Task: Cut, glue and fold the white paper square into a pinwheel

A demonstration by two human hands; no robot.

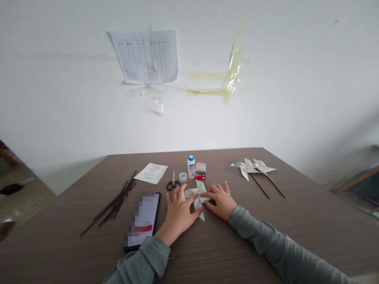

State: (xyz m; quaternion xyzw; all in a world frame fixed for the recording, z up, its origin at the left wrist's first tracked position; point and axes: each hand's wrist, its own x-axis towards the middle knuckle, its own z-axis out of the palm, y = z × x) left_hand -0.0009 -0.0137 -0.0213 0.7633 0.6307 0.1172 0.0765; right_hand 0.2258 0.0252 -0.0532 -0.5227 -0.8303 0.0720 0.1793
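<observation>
A folded paper pinwheel (197,198) with printed, pointed blades lies flat on the table, just ahead of my body. My left hand (179,210) rests on its left side with the fingers spread over the paper. My right hand (220,201) presses on its right side, the fingertips meeting the folds near the centre. A pair of black-handled scissors (173,182) lies just beyond my left hand. Part of the pinwheel is hidden under my fingers.
Farther back stand a blue-capped glue bottle (191,166), a small cap (182,177) and a red box of pins (200,171). A paper sheet (151,173), dark sticks (114,203) and a phone (143,221) lie left; two pinwheels on sticks (251,169) lie right.
</observation>
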